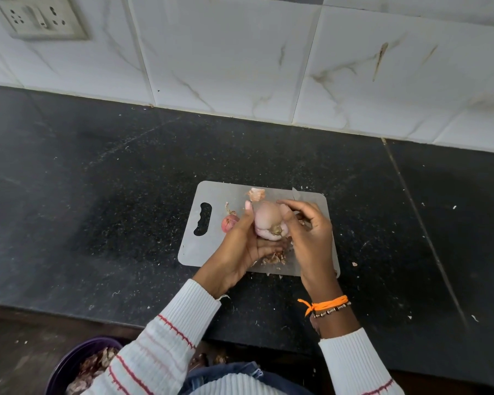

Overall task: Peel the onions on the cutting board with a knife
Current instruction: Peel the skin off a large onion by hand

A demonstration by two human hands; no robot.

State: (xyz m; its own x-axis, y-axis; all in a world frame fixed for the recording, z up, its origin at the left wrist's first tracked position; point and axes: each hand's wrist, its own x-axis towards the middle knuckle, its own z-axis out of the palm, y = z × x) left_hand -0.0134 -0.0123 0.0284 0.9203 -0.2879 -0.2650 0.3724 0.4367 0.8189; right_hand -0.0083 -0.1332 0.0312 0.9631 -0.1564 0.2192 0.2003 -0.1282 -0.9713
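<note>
Peeled onion held up over the board, between both hands. Left hand cups it from the left and below, thumb up along its left side, fingers curled under. Right hand grips it from the right, fingers curled over the top and right side. Knife blade shows just past the right fingers; cannot tell how it is held. Second onion, unpeeled, lies on board just left of left hand. Skin scrap at far board edge, more peel near the hands. Purple bowl of skins at near left, below the counter.
</note>
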